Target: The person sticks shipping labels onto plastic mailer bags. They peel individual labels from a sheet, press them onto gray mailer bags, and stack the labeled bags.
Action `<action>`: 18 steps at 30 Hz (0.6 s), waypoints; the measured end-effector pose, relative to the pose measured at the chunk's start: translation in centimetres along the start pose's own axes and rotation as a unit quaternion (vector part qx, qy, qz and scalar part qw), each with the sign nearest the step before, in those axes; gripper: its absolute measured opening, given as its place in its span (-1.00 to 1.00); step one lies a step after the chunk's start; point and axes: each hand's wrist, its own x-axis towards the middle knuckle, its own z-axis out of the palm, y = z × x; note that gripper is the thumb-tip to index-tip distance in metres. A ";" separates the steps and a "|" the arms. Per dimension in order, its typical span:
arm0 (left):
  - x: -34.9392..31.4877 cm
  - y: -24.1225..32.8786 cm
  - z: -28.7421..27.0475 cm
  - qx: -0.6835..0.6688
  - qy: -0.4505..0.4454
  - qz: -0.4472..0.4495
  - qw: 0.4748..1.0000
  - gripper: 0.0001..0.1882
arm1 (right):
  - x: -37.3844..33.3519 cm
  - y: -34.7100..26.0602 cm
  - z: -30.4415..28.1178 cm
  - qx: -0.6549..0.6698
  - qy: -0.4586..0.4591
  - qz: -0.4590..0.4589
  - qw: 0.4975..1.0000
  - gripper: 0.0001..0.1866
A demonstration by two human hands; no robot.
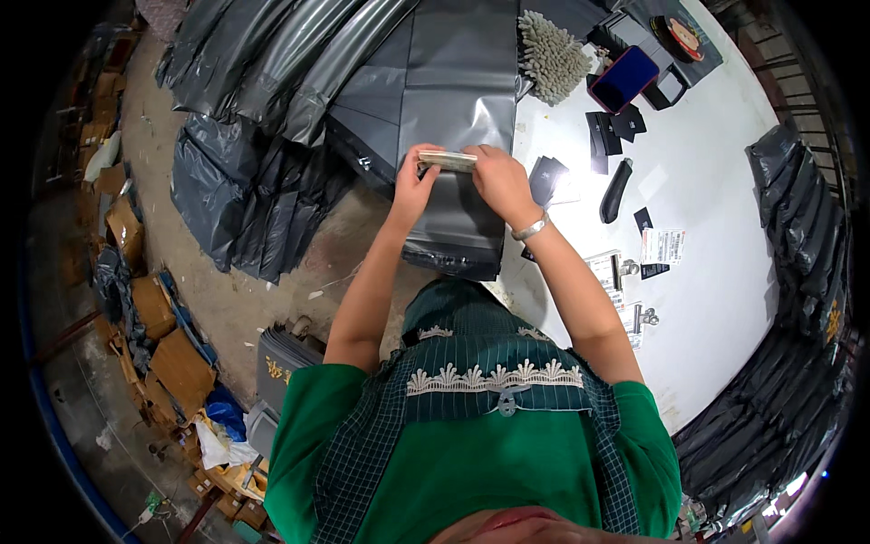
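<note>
Shirt (480, 462): green, short sleeves (308, 417). Apron (453, 313): dark green, pale pinstripes, white scalloped lace (453, 381), 1 grey ornament (508, 399). Straps (358, 458): 2, dark, pale-checked. Left hand (412, 189): ungloved. Right hand (504, 186): ungloved, 1 silver bracelet (531, 227).

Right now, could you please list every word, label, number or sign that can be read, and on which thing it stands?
No text is clear enough to quote.
White label on the table: rows of fine print, too small to read.
Black card: small pale marks, too small to read.
Small stack between the left fingers and right fingers: no readable words.
Phone: dark screen, no visible text.
</note>
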 end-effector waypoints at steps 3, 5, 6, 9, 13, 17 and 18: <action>0.6 0.1 1.9 -0.044 0.044 -0.017 0.998 -0.74 | 0.0 0.2 -0.4 0.061 0.084 0.003 0.995 -0.78; 0.1 -1.0 1.8 0.011 0.028 -0.015 0.999 -0.74 | -0.4 0.5 0.4 0.031 0.074 0.015 0.997 -0.76; 0.1 -1.9 1.8 0.033 0.015 -0.009 0.999 -0.75 | -0.6 0.7 0.9 -0.001 0.052 0.024 0.998 -0.82; 0.1 -2.9 0.9 0.110 0.000 0.020 0.994 -0.86 | -0.9 1.6 1.8 -0.055 0.053 -0.023 0.997 -0.94; -0.5 -0.5 2.5 0.185 -0.016 0.009 0.982 -0.68 | -2.1 1.1 -2.3 0.067 0.068 0.035 0.995 -0.91; -2.2 3.1 7.3 0.211 -0.086 0.004 0.974 -0.66 | -7.2 2.1 -6.6 0.061 0.054 0.105 0.991 -0.84; -2.4 4.5 9.4 0.200 -0.113 -0.017 0.973 -0.67 | -8.6 3.0 -7.9 0.041 0.030 0.145 0.988 -0.80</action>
